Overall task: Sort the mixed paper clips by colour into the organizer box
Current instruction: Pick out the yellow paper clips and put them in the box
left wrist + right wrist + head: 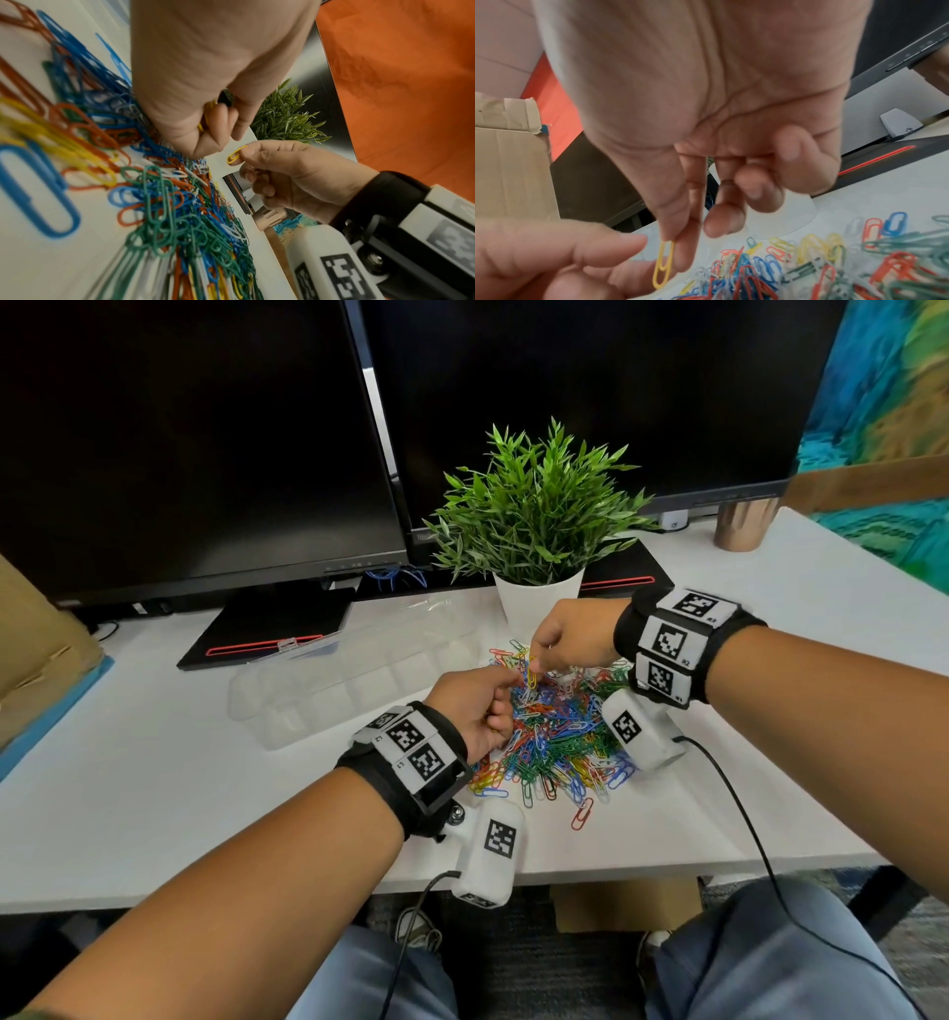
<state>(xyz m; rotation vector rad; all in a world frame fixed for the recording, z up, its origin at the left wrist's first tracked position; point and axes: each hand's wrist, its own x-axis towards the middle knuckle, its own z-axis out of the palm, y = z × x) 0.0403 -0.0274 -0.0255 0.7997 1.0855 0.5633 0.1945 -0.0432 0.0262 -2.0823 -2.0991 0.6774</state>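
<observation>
A heap of mixed coloured paper clips [557,729] lies on the white desk [154,762]. The clear organizer box [349,683] sits to its left with the lid open behind it. My right hand [536,662] hovers over the far side of the heap and pinches one yellow paper clip [663,263] between thumb and forefinger. My left hand [506,706] is right beside it, fingers curled round several yellow clips [207,116] in the palm. In the left wrist view the pinched yellow clip [235,155] hangs just below the left fingers.
A potted plant [534,521] stands right behind the heap, with two dark monitors [205,454] and their bases further back. A copper cup [742,526] is at the far right. A cardboard box [31,639] sits at the left edge. Wrist camera cables trail off the desk's front.
</observation>
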